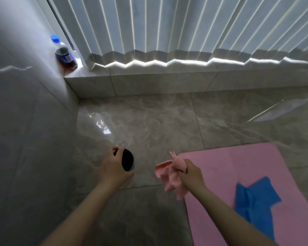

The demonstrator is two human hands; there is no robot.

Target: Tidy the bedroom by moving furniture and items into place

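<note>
Floor (149,121): glossy grey-brown marble-look tile, filling the middle and lower frame.
Pink mat (256,174): lies flat on the floor, lower right.
Blue cloth (256,201): crumpled, lies on the mat.
Tiled ledge (149,82): runs across the upper middle, below the blinds.
Bottle (64,52): blue cap, dark contents, stands at the ledge's left end, upper left, against the wall.

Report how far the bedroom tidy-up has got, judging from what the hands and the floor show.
Nothing clearly finished shows. In hand: the left hand grips a round black object, and the right hand clutches a crumpled pink cloth. Left: a blue cloth lies on the pink mat on the floor, and a blue-capped plastic bottle stands on the window ledge.
</note>
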